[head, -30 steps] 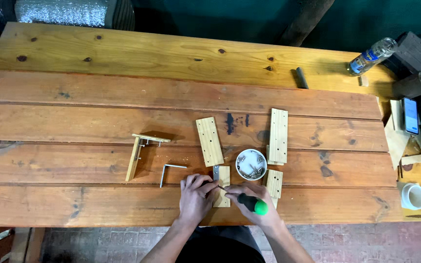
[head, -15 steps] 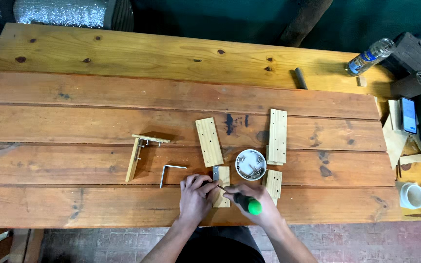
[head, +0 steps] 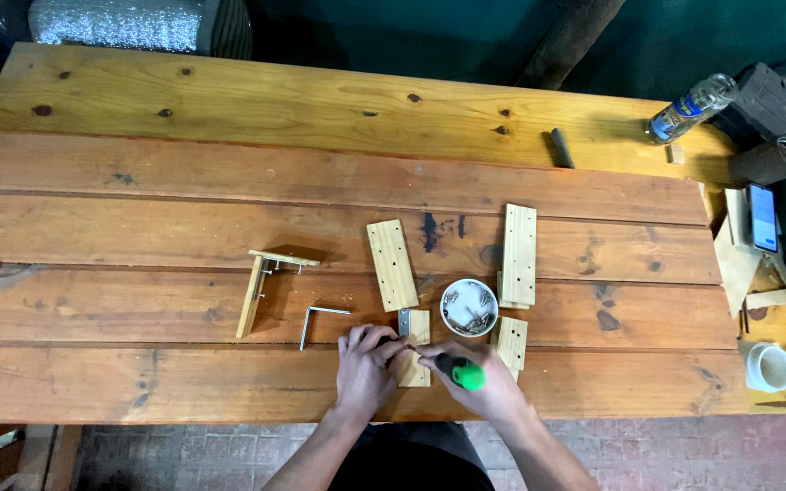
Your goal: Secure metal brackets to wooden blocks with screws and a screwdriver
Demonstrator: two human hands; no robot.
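At the near edge of the wooden tabletop (head: 184, 382) both of the person's hands meet over a small wooden block (head: 414, 350) that lies flat just left of a white bowl of screws (head: 469, 307). The left hand (head: 364, 364) rests on the block with its fingers curled down over the block's left side, pressing it to the boards. The right hand (head: 484, 382) is clamped around the green handle of a screwdriver (head: 452, 368), whose dark shaft slants up and left so that the tip sits on the block near a small metal bracket (head: 404, 320) at its upper left corner. Just right of the right hand lies another short wooden piece (head: 511, 343), and above it a longer drilled strip (head: 518, 255) lies upright along the boards. A second drilled strip (head: 392, 265) lies tilted just above the block. To the left, well apart from the hands, 1 bare metal angle bracket (head: 317, 320) lies flat, and beyond it stands an L-shaped assembly (head: 266, 282) of 2 wooden pieces joined at a corner. Far off at the tabletop's right end are a plastic bottle (head: 691, 107), a phone (head: 762, 218) and a white cup (head: 769, 366).
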